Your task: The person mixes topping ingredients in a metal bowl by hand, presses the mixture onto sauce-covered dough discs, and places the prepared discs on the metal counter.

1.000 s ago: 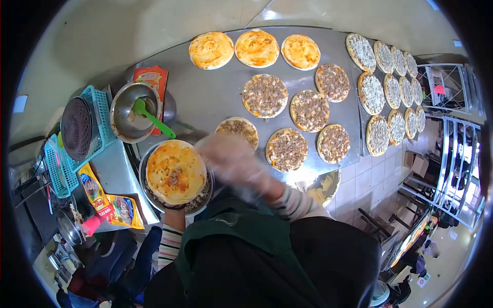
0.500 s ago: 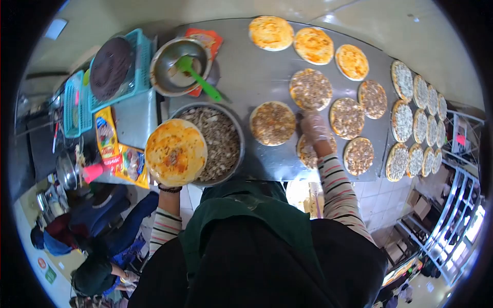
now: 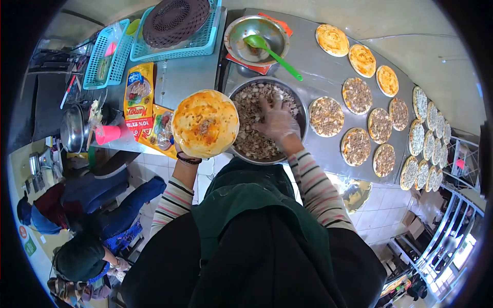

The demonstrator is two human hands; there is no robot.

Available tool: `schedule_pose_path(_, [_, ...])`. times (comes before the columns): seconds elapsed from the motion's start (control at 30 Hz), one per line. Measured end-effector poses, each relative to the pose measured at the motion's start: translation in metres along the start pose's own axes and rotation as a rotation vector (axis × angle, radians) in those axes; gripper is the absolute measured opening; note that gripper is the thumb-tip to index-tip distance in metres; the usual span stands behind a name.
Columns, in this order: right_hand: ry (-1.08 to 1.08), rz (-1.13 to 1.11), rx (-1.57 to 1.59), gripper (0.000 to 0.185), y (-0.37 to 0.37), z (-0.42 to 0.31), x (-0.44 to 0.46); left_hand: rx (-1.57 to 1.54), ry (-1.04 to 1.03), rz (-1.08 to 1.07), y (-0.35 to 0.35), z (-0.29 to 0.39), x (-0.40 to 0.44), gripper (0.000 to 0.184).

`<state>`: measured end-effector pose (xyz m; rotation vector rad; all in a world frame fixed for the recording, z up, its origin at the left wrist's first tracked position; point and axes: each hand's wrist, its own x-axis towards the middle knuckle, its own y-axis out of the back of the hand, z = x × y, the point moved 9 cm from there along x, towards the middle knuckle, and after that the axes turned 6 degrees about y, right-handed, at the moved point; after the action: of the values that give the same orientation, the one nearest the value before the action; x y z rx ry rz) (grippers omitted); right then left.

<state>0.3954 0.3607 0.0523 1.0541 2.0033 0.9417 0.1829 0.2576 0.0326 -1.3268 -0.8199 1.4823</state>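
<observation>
My left hand point(image 3: 181, 151), mostly hidden underneath, holds up a round pizza base point(image 3: 205, 123) coated with orange sauce and a small clump of topping at its middle. It is level, beside the left rim of a large metal bowl point(image 3: 304, 128). Inside the bowl lies a chopped, greyish-brown topping point(image 3: 251, 141). My gloved right hand point(image 3: 280, 123) rests in this topping, its fingers spread and fingertips touching the pieces. Several pizzas with brown topping point(image 3: 327, 117) lie to the right of the bowl. Beyond them sit 3 sauced bases point(image 3: 361, 60).
A smaller bowl point(image 3: 233, 43) with a green spoon point(image 3: 277, 55) stands behind. Sauce pouches point(image 3: 139, 97), a pink cup point(image 3: 108, 134) and blue baskets point(image 3: 205, 50) are at left. White-topped pizzas point(image 3: 420, 102) line the far right. Other people point(image 3: 77, 251) are at lower left.
My right hand has moved left from the topped pizzas into the bowl of topping. My left hand still holds the sauced base. The camera view has shifted, moving the table contents rightward.
</observation>
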Motion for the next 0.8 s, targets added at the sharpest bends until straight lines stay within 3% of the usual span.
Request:
schedule_pose_path(0.07, [0.245, -0.019, -0.247, 0.043, -0.023, -0.026, -0.001, -0.004, 0.032, -0.010, 0.006, 0.003, 0.000, 0.056])
schedule_pose_path(0.13, [0.207, -0.098, -0.319, 0.036, -0.039, -0.021, -0.002, -0.005, 0.065, -0.020, 0.011, 0.003, 0.001, 0.056])
schedule_pose_path(0.2, [0.134, -0.183, -0.034, 0.037, -0.049, -0.009, 0.003, 0.001, 0.094, -0.027, 0.016, 0.001, 0.003, 0.056])
schedule_pose_path(0.23, [0.064, -0.145, -0.027, 0.034, -0.047, 0.001, 0.000, 0.018, 0.099, -0.048, 0.016, 0.000, 0.003, 0.065])
schedule_pose_path(0.3, [-0.018, -0.181, -0.080, 0.033, -0.022, -0.029, -0.020, -0.071, 0.166, -0.117, 0.010, -0.006, 0.006, 0.063])
schedule_pose_path(0.4, [0.067, -0.009, -0.236, 0.037, -0.035, -0.034, -0.031, -0.148, 0.264, -0.134, 0.008, -0.023, 0.016, 0.060])
schedule_pose_path(0.47, [-0.045, -0.201, -0.102, 0.040, -0.059, -0.014, -0.018, -0.132, 0.297, -0.035, 0.016, -0.035, 0.025, 0.057])
schedule_pose_path(0.53, [0.031, -0.130, 0.007, 0.036, -0.060, 0.005, -0.007, -0.027, 0.270, 0.081, 0.022, -0.043, 0.030, 0.052])
schedule_pose_path(0.6, [-0.064, -0.066, 0.194, 0.027, -0.038, 0.019, -0.005, -0.011, 0.356, 0.060, 0.023, -0.060, 0.038, 0.046])
schedule_pose_path(0.67, [-0.144, -0.046, 0.553, 0.030, -0.020, 0.017, -0.021, -0.020, 0.380, 0.047, 0.025, -0.076, 0.044, 0.044])
schedule_pose_path(0.73, [0.167, 0.106, 0.629, 0.035, 0.010, -0.024, -0.018, 0.051, 0.418, 0.152, 0.035, -0.094, 0.048, 0.042])
schedule_pose_path(0.77, [0.271, 0.091, 0.485, 0.041, 0.020, -0.047, -0.021, 0.063, 0.450, 0.170, 0.042, -0.105, 0.052, 0.040])
schedule_pose_path(0.8, [0.258, 0.105, 0.476, 0.041, 0.018, -0.050, -0.021, 0.064, 0.468, 0.159, 0.037, -0.112, 0.053, 0.040])
